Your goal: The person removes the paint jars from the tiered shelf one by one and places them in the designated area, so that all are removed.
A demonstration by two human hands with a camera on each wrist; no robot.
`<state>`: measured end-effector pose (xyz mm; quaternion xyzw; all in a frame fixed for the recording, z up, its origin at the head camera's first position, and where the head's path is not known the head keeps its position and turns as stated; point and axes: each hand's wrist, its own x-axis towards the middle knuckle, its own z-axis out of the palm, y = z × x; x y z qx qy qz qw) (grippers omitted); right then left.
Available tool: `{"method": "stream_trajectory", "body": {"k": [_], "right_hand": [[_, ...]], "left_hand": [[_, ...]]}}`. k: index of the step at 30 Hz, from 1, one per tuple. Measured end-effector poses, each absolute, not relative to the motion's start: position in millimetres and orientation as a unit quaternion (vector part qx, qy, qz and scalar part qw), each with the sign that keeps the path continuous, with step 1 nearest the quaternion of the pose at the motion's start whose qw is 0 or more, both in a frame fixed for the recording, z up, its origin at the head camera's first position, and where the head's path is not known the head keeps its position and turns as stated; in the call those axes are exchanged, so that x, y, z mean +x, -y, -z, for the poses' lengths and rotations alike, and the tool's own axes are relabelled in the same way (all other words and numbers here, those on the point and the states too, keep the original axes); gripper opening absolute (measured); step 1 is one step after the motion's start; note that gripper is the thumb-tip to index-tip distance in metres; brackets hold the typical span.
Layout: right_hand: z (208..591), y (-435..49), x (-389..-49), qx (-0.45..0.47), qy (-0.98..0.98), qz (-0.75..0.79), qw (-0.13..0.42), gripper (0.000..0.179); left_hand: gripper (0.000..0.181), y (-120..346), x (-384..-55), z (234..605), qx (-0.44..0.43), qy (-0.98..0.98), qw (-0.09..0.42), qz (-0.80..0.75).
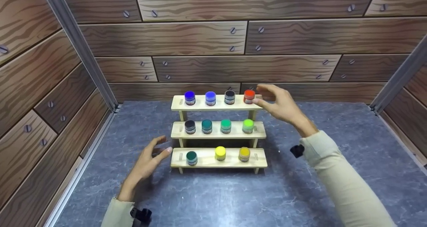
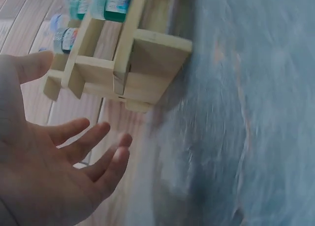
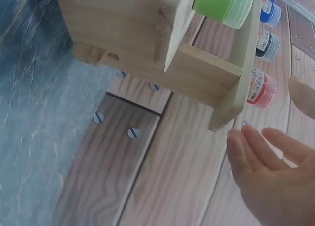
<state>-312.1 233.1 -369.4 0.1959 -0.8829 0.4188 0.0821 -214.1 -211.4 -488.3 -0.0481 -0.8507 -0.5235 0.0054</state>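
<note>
A three-step wooden rack (image 1: 200,163) stands on the blue-grey table and bears several small paint jars. My right hand (image 1: 282,103) is at the right end of the top step, thumb and fingers apart beside the red paint jar (image 1: 249,96). In the right wrist view a gap shows between the fingers and that red jar (image 3: 262,89). Left of the bottom step, my left hand (image 1: 149,160) hovers with nothing in it, its thumb tip close to the step's end. Nearest to it on that step is a dark green paint jar (image 1: 191,158).
The top step also holds blue, violet-blue and black jars. On the middle step are a dark jar, a teal jar (image 1: 206,126), a green jar and a lime jar (image 1: 248,126). Yellow (image 1: 220,153) and ochre jars share the bottom step. Wood-patterned walls (image 1: 200,40) enclose the table.
</note>
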Motion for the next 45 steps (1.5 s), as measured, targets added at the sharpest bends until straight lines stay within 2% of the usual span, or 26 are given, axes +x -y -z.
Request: {"method": "stream_trajectory", "body": {"k": [6,12,17,22,29,40,45], "right_hand": [[370.4,-222.4,-322.6,0.188,0.869,-0.454,0.053,0.062],[372.8,-215.1,-324.8,0.170,0.873,-0.452,0.064,0.056],[372.8,-210.4,-325.8,0.168,0.876,-0.444,0.086,0.050],[374.0,-207.7,-325.6,0.165,0.877,-0.437,0.110,0.043],[371.6,-208.1,-324.0,0.160,0.877,-0.438,0.116,0.040],[364.5,-226.1,-315.9,0.166,0.870,-0.447,0.127,0.038],[363.8,-239.2,-312.9,0.151,0.874,-0.441,0.133,0.040]], "left_hand": [[0.065,218.1,-216.1,499.3,-0.065,0.792,-0.047,0.606],[0.069,219.4,-219.0,509.8,-0.082,0.755,-0.097,0.644],[0.074,219.7,-219.0,513.1,-0.088,0.748,-0.115,0.648],[0.075,220.6,-218.6,517.4,-0.108,0.736,-0.128,0.656],[0.075,221.3,-220.9,519.9,-0.117,0.725,-0.135,0.666],[0.071,221.8,-221.5,524.8,-0.126,0.727,-0.119,0.664],[0.072,221.3,-221.5,527.0,-0.118,0.722,-0.130,0.670]]}}
